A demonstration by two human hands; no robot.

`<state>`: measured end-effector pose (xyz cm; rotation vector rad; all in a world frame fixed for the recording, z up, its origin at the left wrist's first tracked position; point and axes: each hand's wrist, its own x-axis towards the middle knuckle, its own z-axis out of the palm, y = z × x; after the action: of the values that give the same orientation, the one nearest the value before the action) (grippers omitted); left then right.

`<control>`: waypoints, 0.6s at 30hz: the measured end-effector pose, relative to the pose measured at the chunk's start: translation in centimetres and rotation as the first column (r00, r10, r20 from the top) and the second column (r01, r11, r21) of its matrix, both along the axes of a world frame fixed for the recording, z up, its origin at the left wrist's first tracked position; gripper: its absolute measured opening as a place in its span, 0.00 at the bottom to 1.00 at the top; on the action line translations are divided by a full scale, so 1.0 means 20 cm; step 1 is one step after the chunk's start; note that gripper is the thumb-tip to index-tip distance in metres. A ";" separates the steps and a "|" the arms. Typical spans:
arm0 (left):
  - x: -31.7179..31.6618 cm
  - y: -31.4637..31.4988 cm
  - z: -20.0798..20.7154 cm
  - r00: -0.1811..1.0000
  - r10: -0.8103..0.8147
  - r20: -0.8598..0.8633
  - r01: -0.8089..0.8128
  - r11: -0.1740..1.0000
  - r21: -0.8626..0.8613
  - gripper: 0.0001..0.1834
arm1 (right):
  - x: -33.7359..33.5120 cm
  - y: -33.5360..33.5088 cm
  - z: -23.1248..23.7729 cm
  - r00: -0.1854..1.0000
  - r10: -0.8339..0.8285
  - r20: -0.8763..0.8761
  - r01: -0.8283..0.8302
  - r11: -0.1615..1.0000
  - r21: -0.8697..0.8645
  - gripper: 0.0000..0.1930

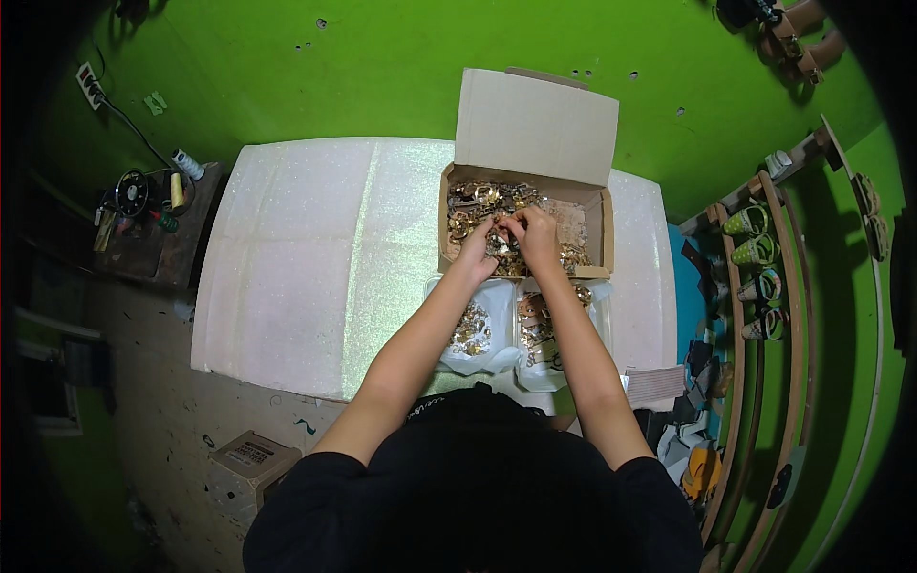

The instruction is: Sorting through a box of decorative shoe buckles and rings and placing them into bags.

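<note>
- green walls point(382, 76) enclose the room, and a bench point(287, 239) with a shimmering white top stands by the far one.
- nearest on the bench, just in front of one open cardboard box point(608, 229), sit two plastic-lined tubs: the left tub point(497, 359) holds small loose bits, the right tub point(543, 380) flatter gold-toned ones — neither lot can be counted.
- the left hand point(477, 252) is over the near part of the box, fingers curled inward; whether it grips anything, i cannot tell.
- the right hand point(535, 236) is just beside it, thumb and fingertips drawn together low over the heap; a piece may be between them, but i cannot tell.
- the metal pieces point(488, 194) lie in the box, gold- and silver-toned, heaped mostly toward its left and near sides, overlapping and too many to count.
- each piece looks light, stiff, slick and hard to break; a pinch at the edge between thumb and fingertip should suit, though neighbours could snag — the full heap is probably heavy.
- the box looks thin enough to flex, so its side walls seem the place to hold.
- farthest, its one lid point(535, 124) stands raised at the back.
</note>
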<state>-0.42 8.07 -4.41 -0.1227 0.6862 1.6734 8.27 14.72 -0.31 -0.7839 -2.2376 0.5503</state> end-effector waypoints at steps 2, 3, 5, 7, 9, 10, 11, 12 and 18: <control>-0.01 0.01 -0.04 1.000 0.019 0.025 -0.019 0.999 0.028 0.09 | -0.01 -0.01 0.00 1.000 -0.003 -0.001 0.003 1.000 -0.001 0.09; -0.01 0.02 -0.06 1.000 0.022 0.008 -0.022 1.000 0.019 0.09 | -0.01 -0.01 0.00 1.000 -0.014 0.009 0.014 1.000 -0.012 0.09; -0.01 0.02 -0.08 1.000 0.025 -0.008 -0.025 1.000 0.010 0.09 | -0.01 -0.02 0.00 0.999 -0.026 0.020 0.026 0.999 -0.023 0.09; -0.02 0.03 -0.11 0.999 -0.006 -0.034 0.004 0.997 -0.081 0.10 | -0.02 -0.03 0.01 0.996 -0.063 0.063 0.065 0.998 -0.022 0.09; -0.02 0.05 -0.13 0.999 0.001 -0.035 -0.004 0.996 -0.087 0.10 | -0.03 -0.02 -0.01 0.996 -0.062 0.056 0.062 0.998 0.000 0.09; -0.02 0.05 -0.13 0.999 0.007 -0.036 -0.011 0.996 -0.093 0.10 | -0.03 -0.02 -0.02 0.997 -0.062 0.049 0.061 0.998 0.022 0.08; -0.02 0.06 -0.14 0.999 0.006 -0.037 -0.009 0.996 -0.091 0.10 | -0.02 -0.01 -0.02 0.997 -0.063 0.048 0.062 0.998 0.024 0.08; -0.03 0.06 -0.15 0.999 0.013 -0.029 -0.015 0.998 -0.061 0.10 | -0.02 -0.02 -0.01 0.999 -0.033 0.013 0.033 0.999 0.019 0.08; -0.03 0.05 -0.16 1.000 0.031 -0.003 -0.031 0.998 0.055 0.11 | -0.01 -0.03 0.02 0.995 0.014 -0.104 -0.029 0.989 -0.144 0.06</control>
<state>-1.04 9.01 -7.60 -0.0911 0.6431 1.7209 8.13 14.06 0.11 -0.7871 -2.1319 0.7538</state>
